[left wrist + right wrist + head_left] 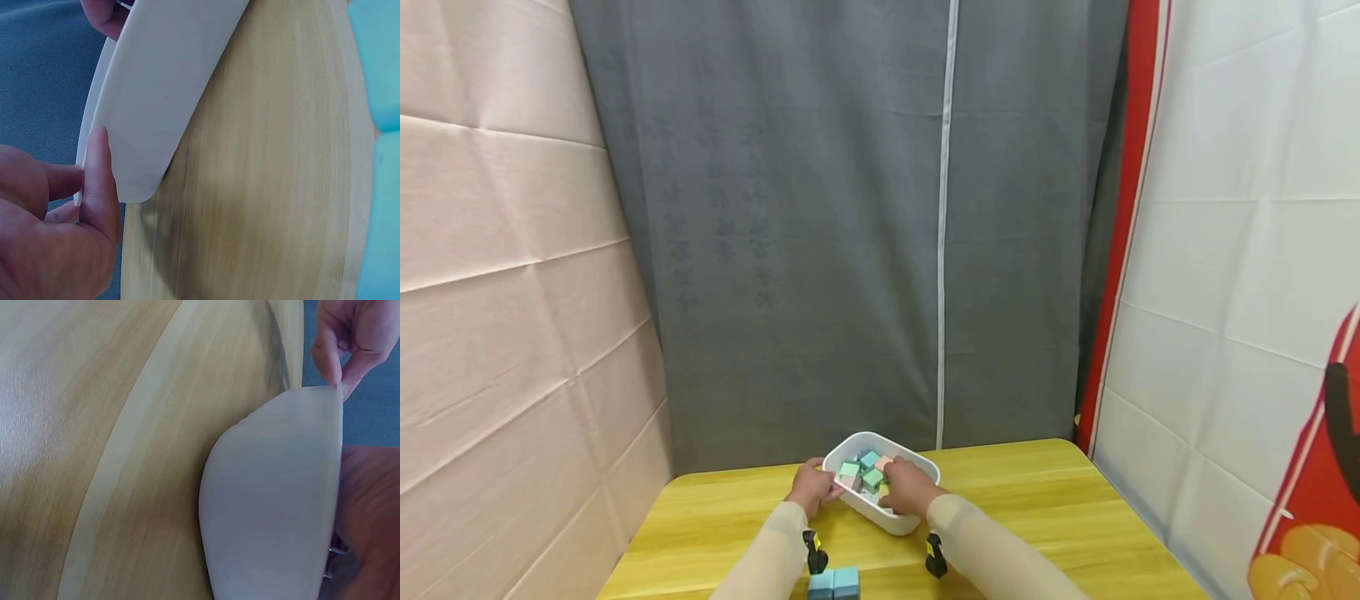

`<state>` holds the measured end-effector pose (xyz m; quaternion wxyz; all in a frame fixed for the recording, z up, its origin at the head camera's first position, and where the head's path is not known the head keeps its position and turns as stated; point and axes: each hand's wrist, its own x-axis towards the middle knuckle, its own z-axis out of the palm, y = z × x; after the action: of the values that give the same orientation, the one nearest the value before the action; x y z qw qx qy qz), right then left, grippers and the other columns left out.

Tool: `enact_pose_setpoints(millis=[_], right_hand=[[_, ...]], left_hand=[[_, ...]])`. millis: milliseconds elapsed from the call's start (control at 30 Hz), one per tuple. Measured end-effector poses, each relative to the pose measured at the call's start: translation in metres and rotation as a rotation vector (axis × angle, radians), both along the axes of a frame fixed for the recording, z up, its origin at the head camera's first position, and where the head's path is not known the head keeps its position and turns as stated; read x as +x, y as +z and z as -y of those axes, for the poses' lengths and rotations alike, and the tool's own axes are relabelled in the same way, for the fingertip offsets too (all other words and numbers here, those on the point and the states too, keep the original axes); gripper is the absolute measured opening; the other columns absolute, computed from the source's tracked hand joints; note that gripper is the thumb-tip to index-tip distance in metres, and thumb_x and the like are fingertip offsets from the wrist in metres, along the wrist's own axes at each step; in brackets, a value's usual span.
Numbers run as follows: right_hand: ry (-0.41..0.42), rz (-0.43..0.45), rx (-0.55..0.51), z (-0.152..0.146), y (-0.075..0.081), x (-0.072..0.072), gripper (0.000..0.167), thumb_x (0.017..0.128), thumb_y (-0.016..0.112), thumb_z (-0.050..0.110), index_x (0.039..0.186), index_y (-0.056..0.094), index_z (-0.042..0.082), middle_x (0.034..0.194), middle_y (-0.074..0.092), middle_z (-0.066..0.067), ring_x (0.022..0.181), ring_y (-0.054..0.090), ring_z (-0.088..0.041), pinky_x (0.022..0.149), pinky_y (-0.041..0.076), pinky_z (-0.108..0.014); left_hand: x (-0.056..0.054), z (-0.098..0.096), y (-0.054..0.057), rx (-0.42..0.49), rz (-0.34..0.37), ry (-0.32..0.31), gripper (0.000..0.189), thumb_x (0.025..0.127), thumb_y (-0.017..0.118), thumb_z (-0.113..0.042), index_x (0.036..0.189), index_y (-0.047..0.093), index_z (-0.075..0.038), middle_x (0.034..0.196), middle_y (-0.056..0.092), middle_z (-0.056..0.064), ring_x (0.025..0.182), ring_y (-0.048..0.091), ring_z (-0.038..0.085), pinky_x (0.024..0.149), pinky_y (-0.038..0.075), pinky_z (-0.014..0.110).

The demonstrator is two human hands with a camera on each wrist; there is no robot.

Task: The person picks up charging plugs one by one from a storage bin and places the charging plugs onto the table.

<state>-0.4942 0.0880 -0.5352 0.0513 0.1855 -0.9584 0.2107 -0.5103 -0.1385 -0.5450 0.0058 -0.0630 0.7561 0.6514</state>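
Observation:
A white plastic bin point(917, 457) holds several pastel cube blocks point(872, 478) in green, blue, pink and yellow. My left hand point(810, 486) pinches the rim at the bin's left end; in the left wrist view, a finger lies along the outer wall point(156, 81) and the thumb is on the inner side. My right hand point(912, 490) reaches over the right side into the bin, fingers down among the blocks by a pink cube point(883, 462) and a yellow one. The bin's wall hides those fingertips in the right wrist view, so I cannot tell whether they grip a block.
Two blue blocks point(833, 581) stand side by side on the yellow wood-grain table point(1022, 483), close to the front between my forearms. A grey curtain point(805, 292) hangs behind the table's far edge. Fabric walls rise on the left and right.

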Motion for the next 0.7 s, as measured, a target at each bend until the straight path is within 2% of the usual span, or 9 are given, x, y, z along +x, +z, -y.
enact_pose_setpoints(millis=[233, 433, 700], right_hand=[[-0.025, 0.013, 0.007, 0.0, -0.008, -0.007, 0.038, 0.088, 0.095, 0.026, 0.113, 0.074, 0.006, 0.098, 0.056, 0.002, 0.085, 0.053, -0.015, 0.083, 0.056, -0.034], [-0.022, -0.023, 0.085, 0.003, -0.01, -0.007, 0.035, 0.089, 0.095, 0.027, 0.11, 0.074, 0.009, 0.097, 0.054, 0.002, 0.083, 0.053, -0.015, 0.082, 0.057, -0.034], [-0.046, -0.031, 0.099, 0.004, -0.014, -0.009, 0.032, 0.089, 0.094, 0.027, 0.11, 0.076, 0.011, 0.098, 0.055, 0.002, 0.083, 0.054, -0.014, 0.084, 0.058, -0.035]], left_hand=[[-0.001, 0.0, -0.002, -0.001, -0.002, -0.005, 0.054, 0.109, 0.056, 0.005, 0.16, 0.038, 0.012, 0.12, 0.064, 0.032, 0.077, 0.075, 0.018, 0.078, 0.068, 0.031], [0.004, -0.001, 0.001, -0.004, -0.009, -0.005, 0.054, 0.111, 0.055, 0.003, 0.161, 0.037, 0.013, 0.124, 0.063, 0.035, 0.079, 0.075, 0.018, 0.084, 0.068, 0.035], [0.009, -0.002, 0.005, -0.008, -0.013, -0.002, 0.053, 0.113, 0.055, -0.002, 0.162, 0.037, 0.011, 0.126, 0.061, 0.036, 0.08, 0.076, 0.019, 0.086, 0.068, 0.034]])
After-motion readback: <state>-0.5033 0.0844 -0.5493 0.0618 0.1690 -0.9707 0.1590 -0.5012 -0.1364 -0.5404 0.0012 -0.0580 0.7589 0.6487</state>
